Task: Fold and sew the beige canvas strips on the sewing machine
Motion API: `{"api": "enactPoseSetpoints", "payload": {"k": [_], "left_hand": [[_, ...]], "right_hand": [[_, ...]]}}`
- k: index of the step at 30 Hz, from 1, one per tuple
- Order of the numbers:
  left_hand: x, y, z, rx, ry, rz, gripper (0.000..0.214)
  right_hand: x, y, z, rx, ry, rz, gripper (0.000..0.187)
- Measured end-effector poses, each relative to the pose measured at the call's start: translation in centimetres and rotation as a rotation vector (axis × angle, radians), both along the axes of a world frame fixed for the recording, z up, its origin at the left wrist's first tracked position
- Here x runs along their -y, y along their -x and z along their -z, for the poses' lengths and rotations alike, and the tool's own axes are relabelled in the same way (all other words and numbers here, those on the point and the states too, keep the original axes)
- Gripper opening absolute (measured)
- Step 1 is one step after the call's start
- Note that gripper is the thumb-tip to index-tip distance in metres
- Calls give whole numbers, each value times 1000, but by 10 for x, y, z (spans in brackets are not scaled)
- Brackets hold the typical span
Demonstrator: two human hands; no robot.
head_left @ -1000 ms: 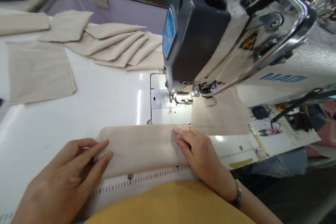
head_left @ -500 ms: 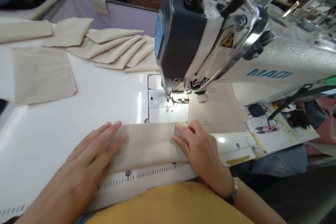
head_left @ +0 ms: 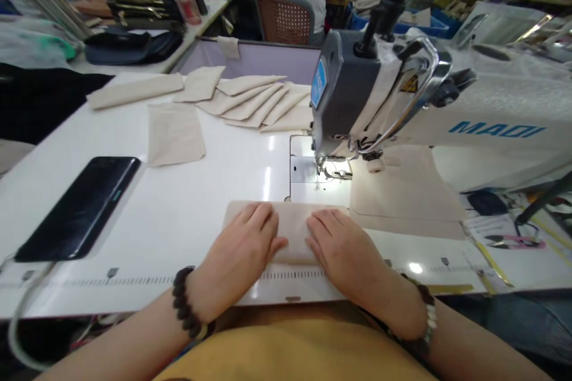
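"How's the cloth (head_left: 292, 229)?"
"Matt, slightly rough."
"The bench (head_left: 201, 202)?"
"Smooth, glossy white."
"The phone (head_left: 78, 208)?"
"Glossy black glass."
"And the sewing machine (head_left: 342, 92)?"
"Painted grey metal, with a polished chrome guard (head_left: 426, 68)."

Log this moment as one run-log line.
left hand: flat on folded cream cloth | right hand: flat on same cloth | beside: sewing machine

Single head-worn view, facing forward and down from above the person's torso (head_left: 295, 357), close behind and slightly left of the sewing machine (head_left: 353, 89), which stands right of centre.
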State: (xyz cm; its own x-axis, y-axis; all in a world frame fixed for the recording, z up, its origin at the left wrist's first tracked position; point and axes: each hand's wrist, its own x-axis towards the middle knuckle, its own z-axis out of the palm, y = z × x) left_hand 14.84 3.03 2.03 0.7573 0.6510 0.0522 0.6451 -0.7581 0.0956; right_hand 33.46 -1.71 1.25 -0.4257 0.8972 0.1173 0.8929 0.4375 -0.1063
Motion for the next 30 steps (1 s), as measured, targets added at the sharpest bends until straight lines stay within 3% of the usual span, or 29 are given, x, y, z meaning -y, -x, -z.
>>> {"api": "enactPoseSetpoints", "payload": {"k": [4,10,16,19,22,24,26,30], "left_hand": [[7,5,21,138,-62,2,39],[5,10,30,95,-77,-12,47],[0,49,32,22,-204,-181,75],[9,60,25,86,-286,-223,58],[14,52,15,100,-197,10,37],[6,40,12,78,-131,86,36],[-14,24,11,52,-119,56,47],[-65,-12,10,-64,-118,95,53]], "right_hand": [[7,7,14,-37,-74,48,56],[10,6,22,-56,-77,78,51],[9,6,22,-71,-70,100,51],[9,7,22,-77,-81,97,52],[9,7,16,-122,-75,92,49],[8,3,7,-172,-39,91,43],[4,-5,-3,-197,24,68,32],[-16,-31,-13,-122,86,-171,25]]}}
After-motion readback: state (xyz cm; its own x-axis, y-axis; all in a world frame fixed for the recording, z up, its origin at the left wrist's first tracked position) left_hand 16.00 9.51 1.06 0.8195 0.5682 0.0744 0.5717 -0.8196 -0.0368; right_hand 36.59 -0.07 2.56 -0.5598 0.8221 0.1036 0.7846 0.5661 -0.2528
